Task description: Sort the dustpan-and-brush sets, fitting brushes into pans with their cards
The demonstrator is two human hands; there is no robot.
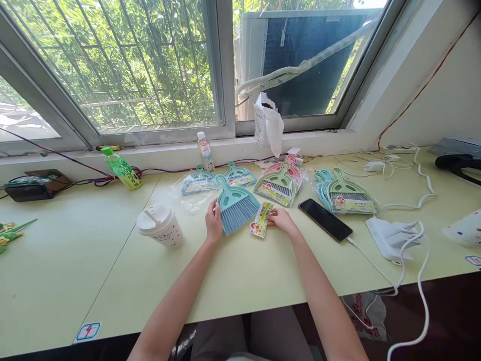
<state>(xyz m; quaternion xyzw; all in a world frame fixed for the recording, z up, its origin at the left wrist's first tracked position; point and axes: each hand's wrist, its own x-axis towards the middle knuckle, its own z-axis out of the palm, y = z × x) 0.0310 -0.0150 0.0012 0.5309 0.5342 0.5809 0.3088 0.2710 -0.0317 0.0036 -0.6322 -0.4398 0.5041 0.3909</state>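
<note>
My left hand [214,223] is closed around the left edge of a mint-green dustpan [226,196] with a grey-blue bristled brush [238,213] lying in it. The set is tilted up above the table. To its right, my right hand [281,220] pinches a yellow printed label card [261,220] by its right side. More dustpan sets lie just beyond: two mint ones [240,175] in clear wrap, a green one [277,186] over a pink one [294,170], and a green one [351,193] on top of several blue-green ones [323,185].
A lidded paper cup [161,228] stands left of my left arm. A black phone [325,219] on a cable and a white power strip [391,238] lie to the right. Bottles [206,153] and a tissue pack [267,123] stand by the window. White cables hang over the front edge.
</note>
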